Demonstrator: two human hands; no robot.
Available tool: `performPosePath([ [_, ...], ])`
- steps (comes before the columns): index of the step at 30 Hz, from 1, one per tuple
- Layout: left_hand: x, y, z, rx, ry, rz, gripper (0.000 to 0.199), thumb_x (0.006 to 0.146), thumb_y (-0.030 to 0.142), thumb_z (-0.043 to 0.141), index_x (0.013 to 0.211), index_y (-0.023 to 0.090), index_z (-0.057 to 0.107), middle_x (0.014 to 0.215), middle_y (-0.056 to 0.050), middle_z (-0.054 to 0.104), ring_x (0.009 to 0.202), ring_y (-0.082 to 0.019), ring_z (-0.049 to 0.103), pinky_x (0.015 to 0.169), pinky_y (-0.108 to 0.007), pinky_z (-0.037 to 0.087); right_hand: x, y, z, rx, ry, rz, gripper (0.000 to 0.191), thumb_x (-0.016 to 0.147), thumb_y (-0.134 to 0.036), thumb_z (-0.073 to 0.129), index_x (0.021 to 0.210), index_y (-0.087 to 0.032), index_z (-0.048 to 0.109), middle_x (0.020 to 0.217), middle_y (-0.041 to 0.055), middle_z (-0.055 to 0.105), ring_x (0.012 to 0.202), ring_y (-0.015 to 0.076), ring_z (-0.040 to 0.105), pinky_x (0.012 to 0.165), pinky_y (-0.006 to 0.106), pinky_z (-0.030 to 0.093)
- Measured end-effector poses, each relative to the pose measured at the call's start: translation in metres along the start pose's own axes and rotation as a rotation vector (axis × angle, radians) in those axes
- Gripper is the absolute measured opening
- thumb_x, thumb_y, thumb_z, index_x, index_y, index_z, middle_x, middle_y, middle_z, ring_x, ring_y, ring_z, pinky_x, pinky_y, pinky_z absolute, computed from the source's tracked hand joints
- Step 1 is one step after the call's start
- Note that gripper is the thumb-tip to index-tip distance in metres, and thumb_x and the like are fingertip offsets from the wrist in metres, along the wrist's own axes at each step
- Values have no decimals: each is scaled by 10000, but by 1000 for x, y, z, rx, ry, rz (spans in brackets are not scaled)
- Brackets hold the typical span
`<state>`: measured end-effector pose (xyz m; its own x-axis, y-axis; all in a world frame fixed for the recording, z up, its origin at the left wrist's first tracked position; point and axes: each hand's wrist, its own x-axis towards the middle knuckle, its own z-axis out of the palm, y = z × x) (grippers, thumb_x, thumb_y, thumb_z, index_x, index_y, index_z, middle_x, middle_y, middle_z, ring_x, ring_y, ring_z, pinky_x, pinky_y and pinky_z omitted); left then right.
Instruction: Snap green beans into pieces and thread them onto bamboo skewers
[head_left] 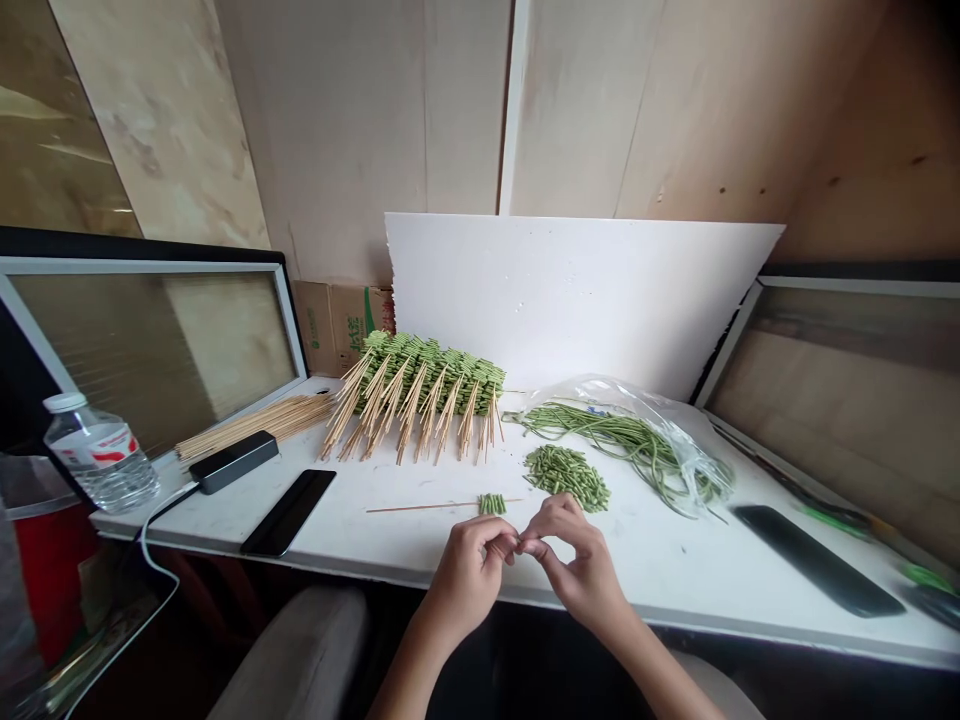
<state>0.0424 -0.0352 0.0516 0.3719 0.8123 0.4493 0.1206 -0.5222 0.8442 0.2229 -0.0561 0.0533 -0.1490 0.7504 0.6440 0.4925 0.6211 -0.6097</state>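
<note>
My left hand [472, 570] and my right hand [576, 565] meet over the table's front edge, fingertips pinched together. Whatever lies between them is too small to make out. Just beyond, one wooden skewer [420, 507] lies on the white table, with a short row of green bean pieces [492, 504] threaded near its right end. A heap of cut green pieces [568, 476] sits behind my right hand. Long uncut green beans [630, 440] rest partly inside a clear plastic bag [679, 440]. Many filled skewers [427, 385] are stacked at the back, their bare ends pointing forward.
Bare skewers [259, 425], a black power block [234, 461] with a white cable, a dark phone [289, 512] and a water bottle [101, 455] are on the left. A dark flat object [817, 560] lies at the right. A white board [577, 300] stands behind.
</note>
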Motion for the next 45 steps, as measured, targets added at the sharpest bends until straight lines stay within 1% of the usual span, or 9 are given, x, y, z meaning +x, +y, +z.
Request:
performPosePath([
  [4,6,-16,10,-164,-29,-85,463,1023,487,500,707,168,613,644,-12,555,603,-143,508,604,-251,391,1,10,0,202,69,121,285,924,-489,692,755,-262,724,730,44,672,800,250,580,798,427,508],
  [7,12,-32,7,-299,13,-156,451,977,549,554,742,166,594,659,-2,555,576,-132,488,589,-246,389,10,24,-22,348,145,241,356,881,-571,709,734,-247,713,761,43,668,771,236,621,698,378,538],
  [12,14,-39,-9,-222,92,-205,488,1003,583,499,861,150,673,648,8,533,647,-150,509,659,-251,413,16,58,-55,-71,214,270,363,860,-603,717,865,-255,820,838,95,748,825,284,645,672,397,531],
  [19,-1,-28,-3,-74,132,-153,413,1040,477,473,1174,178,725,1035,-94,668,795,-171,591,723,-277,507,-6,96,-22,-502,72,200,429,951,-588,591,858,-249,836,816,106,728,869,320,593,783,498,507],
  [23,-5,-26,6,-113,154,-112,336,1007,422,569,1158,170,732,972,-83,673,757,-164,626,718,-288,544,-1,74,-22,-404,56,208,412,973,-560,579,946,-235,831,901,116,727,925,316,592,824,490,500],
  [27,-6,-20,13,-165,199,-160,316,940,378,692,1167,158,704,893,-70,713,780,-188,684,777,-316,577,8,28,-19,6,-114,174,342,986,-511,599,1141,-260,772,932,80,743,881,246,640,693,347,503],
  [30,-8,-12,13,-155,195,-139,309,935,371,706,1164,164,702,913,-75,734,833,-205,710,795,-314,585,9,6,-13,99,-77,121,252,956,-479,665,989,-267,796,878,65,749,835,225,630,683,333,481],
  [36,-10,-4,5,53,193,12,172,992,299,624,1008,183,750,862,-48,722,676,-154,662,679,-261,544,8,3,-13,146,9,133,196,963,-417,668,982,-254,777,883,66,735,836,227,622,691,338,488],
  [45,-10,-1,8,247,257,188,160,986,154,588,999,206,738,916,-57,739,827,-185,709,726,-246,533,9,-5,-15,67,-41,-59,52,951,-281,694,963,-266,742,883,61,712,887,247,577,821,407,479],
])
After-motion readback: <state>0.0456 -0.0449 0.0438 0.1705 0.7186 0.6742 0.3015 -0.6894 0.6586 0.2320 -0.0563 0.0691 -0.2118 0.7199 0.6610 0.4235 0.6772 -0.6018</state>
